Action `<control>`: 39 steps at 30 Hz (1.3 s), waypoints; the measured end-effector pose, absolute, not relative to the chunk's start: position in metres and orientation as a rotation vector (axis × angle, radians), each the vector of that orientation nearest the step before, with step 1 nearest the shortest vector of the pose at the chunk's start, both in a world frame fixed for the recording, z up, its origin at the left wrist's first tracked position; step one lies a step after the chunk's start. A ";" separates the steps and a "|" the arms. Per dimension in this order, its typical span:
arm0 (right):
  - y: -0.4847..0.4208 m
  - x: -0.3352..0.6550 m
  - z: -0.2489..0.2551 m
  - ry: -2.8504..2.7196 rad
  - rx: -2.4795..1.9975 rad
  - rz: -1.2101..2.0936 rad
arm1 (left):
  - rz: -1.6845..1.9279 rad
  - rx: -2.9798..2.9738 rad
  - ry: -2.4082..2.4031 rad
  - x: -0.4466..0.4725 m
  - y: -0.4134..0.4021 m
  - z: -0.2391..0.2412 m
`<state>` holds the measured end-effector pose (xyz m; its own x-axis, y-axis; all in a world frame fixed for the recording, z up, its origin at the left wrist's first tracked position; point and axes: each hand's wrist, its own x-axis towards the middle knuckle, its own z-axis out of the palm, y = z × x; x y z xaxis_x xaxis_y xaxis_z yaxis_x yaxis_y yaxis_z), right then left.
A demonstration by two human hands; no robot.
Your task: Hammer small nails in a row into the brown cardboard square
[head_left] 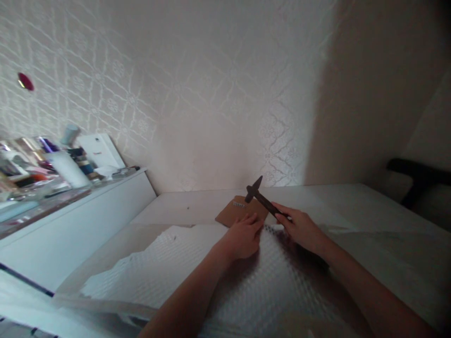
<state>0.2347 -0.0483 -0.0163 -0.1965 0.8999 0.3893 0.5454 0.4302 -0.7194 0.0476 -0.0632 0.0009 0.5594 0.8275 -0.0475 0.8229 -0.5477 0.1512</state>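
Patterned wallpaper [218, 108] backs the pale surface [334, 202] at which we work. Our left hand [244, 237] lies palm down, fingers slightly spread, on the near part of a brown board [225, 218]; our right hand [299, 228] is wrapped around the handle of a hammer [267, 204]. Its head overlaps the board's far side in view; contact cannot be told. A short row of small pale bits [239, 204] marks the board, too small to identify. We judge the step to be steadying the board with the hammer at the ready; any stroke would call for a firm left hand, fingertips clear of the head. Around us: a white textured sheet [148, 263] underneath, and a cluttered white cabinet [88, 225] to the left.
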 end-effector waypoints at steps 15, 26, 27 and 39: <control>-0.053 0.225 -0.015 -1.916 -1.196 0.468 | 0.062 2.663 1.371 0.047 -0.062 -0.005; -0.051 0.226 -0.017 -1.899 -1.213 0.487 | 0.067 2.670 1.375 0.047 -0.062 -0.006; -0.051 0.226 -0.016 -1.880 -1.209 0.480 | 0.068 2.671 1.377 0.047 -0.062 -0.006; -0.050 0.225 -0.015 -1.777 -1.292 0.573 | 0.050 2.658 1.375 0.047 -0.061 -0.006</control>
